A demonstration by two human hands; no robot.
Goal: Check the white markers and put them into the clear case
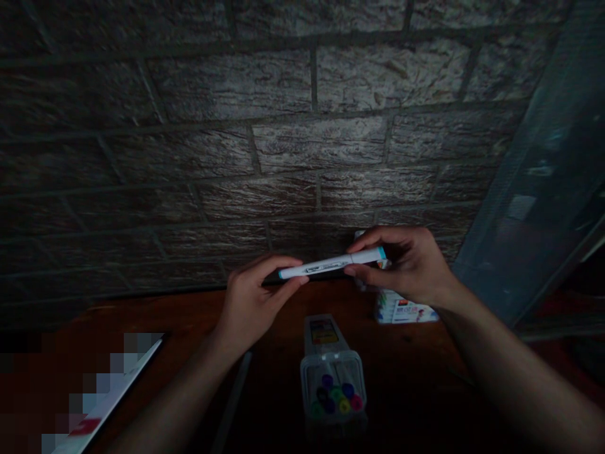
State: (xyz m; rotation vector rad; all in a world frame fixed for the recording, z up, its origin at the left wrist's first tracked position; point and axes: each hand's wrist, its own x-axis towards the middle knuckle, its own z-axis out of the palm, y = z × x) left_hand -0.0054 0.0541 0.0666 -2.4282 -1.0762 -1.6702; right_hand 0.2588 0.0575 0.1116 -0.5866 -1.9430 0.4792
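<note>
A white marker (326,266) with light blue ends is held up almost level above the table, its printed label facing me. My left hand (258,296) pinches its left end between thumb and fingers. On the right part of the barrel, my right hand (406,261) closes thumb and fingers, with the thicker blue-tipped end showing. Below them, a clear plastic container (307,372) holds several markers with coloured ends, among them purple, green, yellow and pink. The container's lid (324,331), bearing a label, extends behind it.
A printed white box (409,312) sits at the back right, under my right hand. At the lower left lies a flat white item (120,372), partly blurred out. A thin pale strip (236,388) rests beside my left forearm. The brick wall (283,145) rises behind the wooden table (189,353).
</note>
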